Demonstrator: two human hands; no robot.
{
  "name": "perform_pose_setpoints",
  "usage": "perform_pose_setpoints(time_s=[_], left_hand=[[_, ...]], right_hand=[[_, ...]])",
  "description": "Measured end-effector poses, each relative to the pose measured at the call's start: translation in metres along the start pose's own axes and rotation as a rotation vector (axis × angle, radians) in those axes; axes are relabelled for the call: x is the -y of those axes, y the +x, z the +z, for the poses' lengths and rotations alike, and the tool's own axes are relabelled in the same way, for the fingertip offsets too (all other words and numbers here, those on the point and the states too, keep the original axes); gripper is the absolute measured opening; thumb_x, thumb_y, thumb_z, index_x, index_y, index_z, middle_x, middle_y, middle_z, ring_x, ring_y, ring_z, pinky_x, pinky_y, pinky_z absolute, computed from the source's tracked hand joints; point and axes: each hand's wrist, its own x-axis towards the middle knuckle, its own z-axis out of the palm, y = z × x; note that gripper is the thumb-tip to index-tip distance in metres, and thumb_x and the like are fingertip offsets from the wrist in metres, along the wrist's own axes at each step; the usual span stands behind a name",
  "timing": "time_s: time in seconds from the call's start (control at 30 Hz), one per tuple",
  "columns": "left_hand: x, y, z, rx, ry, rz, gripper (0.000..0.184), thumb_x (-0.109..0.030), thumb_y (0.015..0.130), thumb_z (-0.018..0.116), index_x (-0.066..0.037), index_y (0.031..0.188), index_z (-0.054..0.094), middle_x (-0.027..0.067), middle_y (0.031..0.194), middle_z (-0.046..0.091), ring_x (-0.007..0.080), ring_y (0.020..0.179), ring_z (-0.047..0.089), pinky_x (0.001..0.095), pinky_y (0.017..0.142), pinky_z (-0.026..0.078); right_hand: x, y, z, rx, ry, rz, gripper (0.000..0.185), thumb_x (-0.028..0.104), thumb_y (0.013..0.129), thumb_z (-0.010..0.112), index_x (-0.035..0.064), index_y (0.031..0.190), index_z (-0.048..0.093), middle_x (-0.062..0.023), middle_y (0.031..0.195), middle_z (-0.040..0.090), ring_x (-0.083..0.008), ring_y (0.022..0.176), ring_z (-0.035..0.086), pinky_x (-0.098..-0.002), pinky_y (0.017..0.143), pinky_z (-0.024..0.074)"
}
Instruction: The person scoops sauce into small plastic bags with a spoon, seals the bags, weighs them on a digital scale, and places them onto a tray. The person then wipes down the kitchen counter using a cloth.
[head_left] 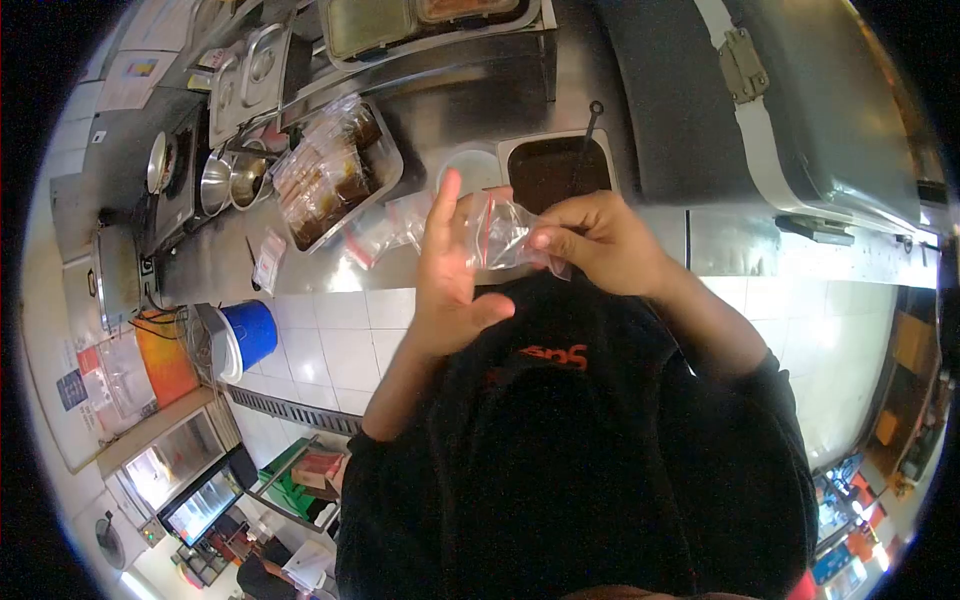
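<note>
A small clear plastic bag (502,235) with a red line near its top is pinched by my right hand (592,240). My left hand (448,270) is beside the bag's other end, its fingers and thumb stretched apart. Behind the hands, a rectangular metal pan (545,165) of dark brown contents holds a black-handled ladle (587,140). To its left is a round pale container (470,170), partly hidden by my left hand. More clear bags (370,235) lie on the steel counter to the left.
A metal tray (392,160) at the left holds filled plastic bags (325,170). Metal bowls (215,180) stand farther left. A large grey case (690,110) is at the right. A blue bucket (250,333) is below the counter's left part. A person (262,578) is at the lower left.
</note>
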Motion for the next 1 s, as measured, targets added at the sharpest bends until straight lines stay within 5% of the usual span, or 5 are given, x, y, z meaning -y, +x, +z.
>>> perform_pose_setpoints(time_s=[0.13, 0.33, 0.57, 0.67, 1.0], left_hand=[[0.011, -0.001, 0.002, -0.163, 0.012, 0.086, 0.095, -0.03, 0.08, 0.082, -0.005, 0.15, 0.024, 0.0202, 0.136, 0.05, 0.0284, 0.123, 0.053, 0.0414, 0.105, 0.041], [0.006, 0.01, -0.015, 0.071, 1.041, 0.428, 0.046, -0.031, 0.077, 0.079, -0.005, 0.108, 0.057, 0.017, 0.119, 0.062, 0.0357, 0.11, 0.059, 0.0456, 0.092, 0.044], [0.004, 0.004, -0.031, 0.266, 1.208, 0.285, 0.03, -0.031, 0.074, 0.078, -0.008, 0.074, 0.059, 0.0104, 0.111, 0.065, 0.0318, 0.106, 0.061, 0.0426, 0.087, 0.043], [0.01, -0.002, -0.041, 0.204, 1.167, 0.269, 0.029, -0.029, 0.074, 0.079, -0.007, 0.074, 0.059, 0.011, 0.11, 0.067, 0.0295, 0.104, 0.062, 0.0427, 0.088, 0.043], [0.03, -0.011, -0.052, -0.078, 0.774, 0.271, 0.03, -0.019, 0.079, 0.08, -0.005, 0.091, 0.056, 0.0174, 0.115, 0.065, 0.0319, 0.106, 0.063, 0.0414, 0.091, 0.049]], right_hand=[[0.002, -0.003, 0.005, -0.044, -0.246, -0.053, 0.014, 0.008, 0.091, 0.066, -0.0036, 0.098, 0.067, -0.0122, 0.1, 0.068, -0.0175, 0.094, 0.064, -0.029, 0.08, 0.0508], [0.005, -0.001, 0.006, -0.172, -0.98, -0.65, 0.033, 0.011, 0.074, 0.074, 0.0124, 0.106, 0.068, -0.0131, 0.137, 0.048, -0.0393, 0.132, 0.041, -0.0465, 0.106, 0.0393], [-0.015, 0.002, -0.02, 0.059, -0.802, -0.492, 0.024, 0.018, 0.078, 0.071, 0.0126, 0.101, 0.069, -0.0126, 0.133, 0.054, -0.0346, 0.128, 0.046, -0.0453, 0.106, 0.0395], [-0.026, 0.023, -0.04, -0.273, -0.841, -0.448, 0.017, 0.009, 0.081, 0.067, 0.0103, 0.097, 0.072, -0.0101, 0.133, 0.056, -0.0313, 0.128, 0.048, -0.0432, 0.106, 0.0381], [-0.066, 0.061, -0.076, -0.11, -1.985, -0.236, 0.011, 0.013, 0.073, 0.064, 0.0099, 0.075, 0.074, -0.0038, 0.103, 0.06, -0.0193, 0.106, 0.051, -0.0359, 0.093, 0.0416]])
